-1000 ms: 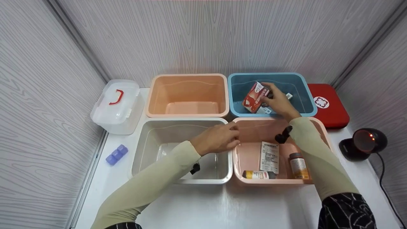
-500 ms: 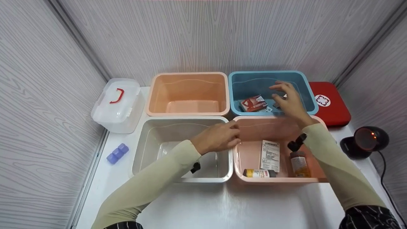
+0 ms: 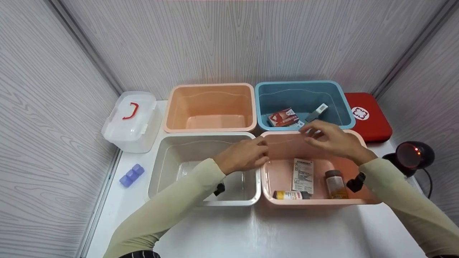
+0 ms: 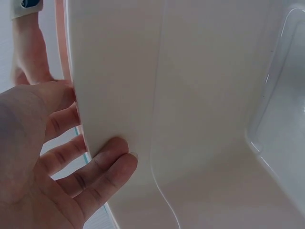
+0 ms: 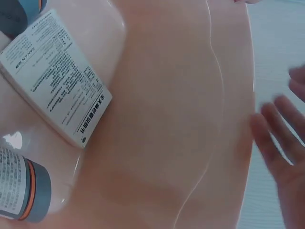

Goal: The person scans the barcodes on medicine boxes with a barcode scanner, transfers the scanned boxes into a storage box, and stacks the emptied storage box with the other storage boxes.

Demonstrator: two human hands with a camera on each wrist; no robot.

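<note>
My left hand (image 3: 245, 154) rests at the shared rim of the grey bin (image 3: 200, 205) and the pink bin (image 3: 315, 202), its fingers loosely bent. In the left wrist view, fingertips (image 4: 125, 160) lie against the grey bin's inner wall. Over the back of the pink bin hovers my right hand (image 3: 333, 141), holding nothing. Below it are a white printed box (image 3: 303, 175), a standing brown bottle (image 3: 336, 183) and a lying yellow-and-white bottle (image 3: 291, 195). A red medicine box (image 3: 283, 117) and a slim grey-and-white box (image 3: 317, 113) lie in the blue bin (image 3: 304, 84).
An orange bin (image 3: 211, 86) stands back left. Left of it are a clear lidded case (image 3: 132, 118) with a red handle and a purple pill organizer (image 3: 131, 175). A red first-aid case (image 3: 369, 116) and a black scanner (image 3: 414, 155) stand at the right.
My right hand has let go of the red medicine box, which now lies in the blue bin. That hand has drawn back over the pink bin. The left hand has stayed put.
</note>
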